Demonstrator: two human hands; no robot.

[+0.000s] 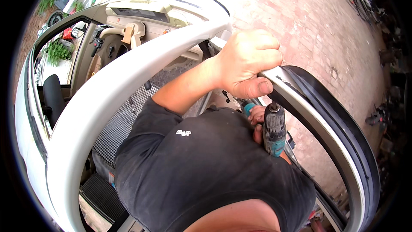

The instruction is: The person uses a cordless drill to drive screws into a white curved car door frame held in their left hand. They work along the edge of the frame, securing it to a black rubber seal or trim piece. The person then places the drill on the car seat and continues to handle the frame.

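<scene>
drill (274, 126) is gripped by the right hand (257, 115), long axis pointed far, just near-right of the left hand (251, 62) clasped on the door frame (296, 92).

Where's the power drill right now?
In the head view, the power drill is right of centre, in the right hand, just below the left hand, which grips the white door frame.

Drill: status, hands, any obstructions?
Left hand closed on white frame. Right hand gripping teal-and-black drill, chuck up toward frame. Left thumb close to chuck; bit tip hidden.
</scene>
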